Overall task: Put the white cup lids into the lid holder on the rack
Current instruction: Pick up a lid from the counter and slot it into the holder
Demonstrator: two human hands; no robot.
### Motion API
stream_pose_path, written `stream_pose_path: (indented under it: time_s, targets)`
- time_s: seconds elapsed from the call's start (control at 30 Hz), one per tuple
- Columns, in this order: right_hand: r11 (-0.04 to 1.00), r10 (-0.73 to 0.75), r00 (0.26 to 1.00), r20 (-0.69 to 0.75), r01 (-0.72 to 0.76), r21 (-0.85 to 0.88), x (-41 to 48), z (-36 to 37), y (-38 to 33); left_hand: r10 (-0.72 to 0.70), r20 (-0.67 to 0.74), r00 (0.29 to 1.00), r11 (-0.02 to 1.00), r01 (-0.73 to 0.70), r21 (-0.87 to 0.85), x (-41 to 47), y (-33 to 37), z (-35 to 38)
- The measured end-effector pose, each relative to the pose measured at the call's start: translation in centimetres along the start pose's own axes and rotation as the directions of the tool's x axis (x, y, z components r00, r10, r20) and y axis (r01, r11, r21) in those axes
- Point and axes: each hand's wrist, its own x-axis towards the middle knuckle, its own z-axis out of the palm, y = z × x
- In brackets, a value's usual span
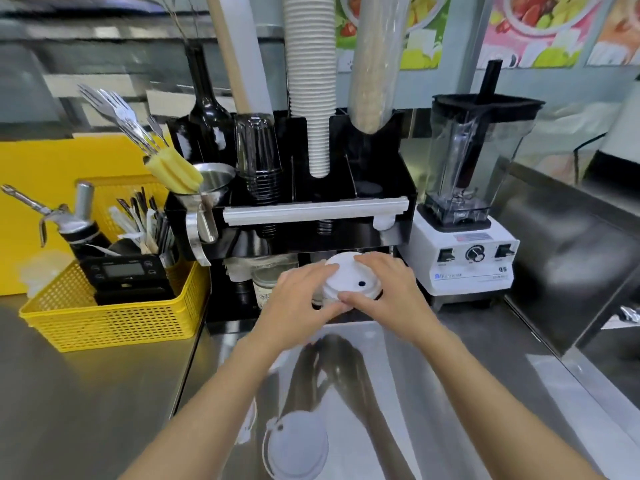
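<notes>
A white cup lid [349, 277] with a small dark sip hole is held between both hands at the lower opening of the black rack [311, 202]. My left hand [298, 299] grips the lid's left and front edge. My right hand [388, 285] holds its far edge and front right rim. More lids seem stacked just beneath it. Another small stack of white lids [298, 445] lies on the steel counter near me, between my forearms. Whether the held lid touches the holder is hidden by my fingers.
A white-based blender [464, 209] stands right of the rack. A yellow mesh basket [110, 306] with a scale and utensils sits at the left. Stacked paper cups [311, 81] and clear cups [258, 157] stand in the rack's top. A glass jar [266, 289] stands under the rack.
</notes>
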Motion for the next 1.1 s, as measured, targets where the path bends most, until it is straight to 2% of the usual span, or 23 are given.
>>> stream_pose_path:
  time_s: [0.13,0.27,0.63,0.9,1.1]
  targets:
    - [0.998,-0.068,0.994,-0.09,0.069,0.003,2.9,-4.0,-1.9,0.099,-0.069,0.993,0.995,-0.099,0.01,3.6,2.5,-3.9]
    - [0.993,-0.117,0.982,-0.152,0.115,-0.019,5.5,-7.2,-3.5,0.159,-0.075,0.984,0.987,-0.157,0.034,6.6,4.8,-6.9]
    - [0.986,-0.12,0.973,-0.199,0.093,-0.139,11.3,-12.0,-3.4,0.254,-0.121,0.959,0.962,-0.239,0.131,13.8,7.4,-9.2]
    - [0.976,-0.077,0.988,-0.134,0.047,-0.211,14.3,-11.1,-0.6,0.204,-0.037,0.978,0.968,-0.196,0.156,17.5,5.5,-6.5]
    - [0.949,0.049,0.999,-0.013,-0.051,-0.311,16.6,-9.8,2.1,0.178,0.145,0.973,0.949,-0.209,0.235,20.1,3.9,-4.2]
